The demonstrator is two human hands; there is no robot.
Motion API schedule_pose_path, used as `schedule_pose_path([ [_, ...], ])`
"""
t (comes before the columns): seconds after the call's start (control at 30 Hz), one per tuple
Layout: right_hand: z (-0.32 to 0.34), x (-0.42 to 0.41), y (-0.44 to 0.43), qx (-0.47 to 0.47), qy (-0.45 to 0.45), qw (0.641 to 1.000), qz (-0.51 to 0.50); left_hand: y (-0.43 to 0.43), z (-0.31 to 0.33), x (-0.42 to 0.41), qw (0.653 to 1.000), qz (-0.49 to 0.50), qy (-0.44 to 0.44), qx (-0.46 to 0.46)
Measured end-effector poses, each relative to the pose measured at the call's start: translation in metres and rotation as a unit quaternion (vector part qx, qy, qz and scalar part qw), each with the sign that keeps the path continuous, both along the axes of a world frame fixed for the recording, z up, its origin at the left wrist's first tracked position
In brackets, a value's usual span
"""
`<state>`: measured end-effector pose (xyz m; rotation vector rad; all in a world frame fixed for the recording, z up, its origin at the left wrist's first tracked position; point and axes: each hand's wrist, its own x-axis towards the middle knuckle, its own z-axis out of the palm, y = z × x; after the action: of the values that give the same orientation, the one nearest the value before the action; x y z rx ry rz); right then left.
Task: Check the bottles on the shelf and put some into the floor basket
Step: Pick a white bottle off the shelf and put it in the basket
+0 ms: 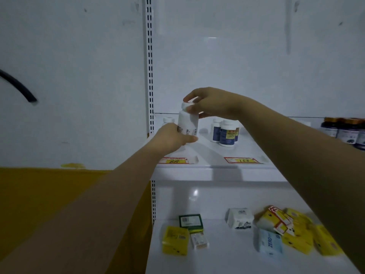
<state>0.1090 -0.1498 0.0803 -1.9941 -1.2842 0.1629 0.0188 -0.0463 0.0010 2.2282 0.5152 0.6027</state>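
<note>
A white bottle with a white cap is held above the left end of the upper shelf. My left hand grips its lower body and base. My right hand curls over the cap from the right, fingers round it. Behind the held bottle another white bottle stands on the shelf. White bottles with blue labels stand in a small group at mid-shelf. Dark bottles with orange caps stand at the far right. The floor basket is out of view.
Price tags lie along the shelf's front edge. The lower shelf carries several yellow, green, white and blue boxes. A slotted white upright borders the shelf on the left. A wall, white above and yellow below, lies to the left.
</note>
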Motion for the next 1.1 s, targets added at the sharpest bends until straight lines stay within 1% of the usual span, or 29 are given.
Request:
schedule_pose_path([
  [0.07,-0.004,0.000,-0.002,0.035,0.008,0.999,-0.025,-0.007,-0.003,-0.002,0.999,0.037,-0.029,0.021],
  [0.13,-0.009,0.001,-0.002,0.049,-0.030,0.997,-0.056,-0.012,-0.007,-0.004,0.995,0.073,-0.043,0.052],
  [0.17,-0.012,0.000,-0.001,0.052,-0.047,0.995,-0.065,-0.015,-0.008,-0.006,0.993,0.083,-0.045,0.064],
  [0.23,-0.014,-0.001,-0.002,0.064,-0.050,0.994,-0.070,-0.019,-0.011,-0.008,0.994,0.072,-0.046,0.064],
  [0.3,-0.014,-0.001,-0.004,0.079,-0.026,0.995,-0.062,-0.023,-0.013,-0.012,0.998,0.030,-0.041,0.028],
  [0.37,-0.012,-0.002,-0.006,0.091,0.016,0.995,-0.037,-0.024,-0.013,-0.017,0.999,-0.004,-0.042,-0.011],
  [0.43,-0.011,-0.005,-0.009,0.101,0.055,0.993,-0.003,-0.023,-0.012,-0.021,0.998,-0.020,-0.055,-0.035],
  [0.57,-0.013,-0.010,-0.012,0.124,0.094,0.987,0.035,-0.023,-0.010,-0.025,0.992,-0.045,-0.089,-0.077],
  [0.7,-0.019,-0.009,-0.012,0.156,0.143,0.976,0.049,-0.025,-0.013,-0.024,0.990,-0.028,-0.108,-0.089],
  [0.77,-0.022,-0.009,-0.011,0.167,0.154,0.973,0.029,-0.025,-0.014,-0.022,0.987,-0.005,-0.137,-0.081],
  [0.83,-0.026,-0.008,-0.010,0.184,0.146,0.972,0.002,-0.026,-0.016,-0.021,0.985,0.005,-0.154,-0.077],
  [0.9,-0.029,-0.007,-0.011,0.205,0.154,0.967,-0.007,-0.029,-0.016,-0.020,0.986,-0.010,-0.142,-0.089],
  [0.97,-0.029,-0.006,-0.012,0.213,0.179,0.961,-0.001,-0.031,-0.014,-0.023,0.987,-0.047,-0.105,-0.108],
  [1.03,-0.029,-0.006,-0.014,0.205,0.220,0.953,0.029,-0.030,-0.012,-0.026,0.985,-0.077,-0.082,-0.129],
  [1.1,-0.029,-0.007,-0.014,0.195,0.240,0.950,0.054,-0.028,-0.012,-0.027,0.981,-0.092,-0.083,-0.149],
])
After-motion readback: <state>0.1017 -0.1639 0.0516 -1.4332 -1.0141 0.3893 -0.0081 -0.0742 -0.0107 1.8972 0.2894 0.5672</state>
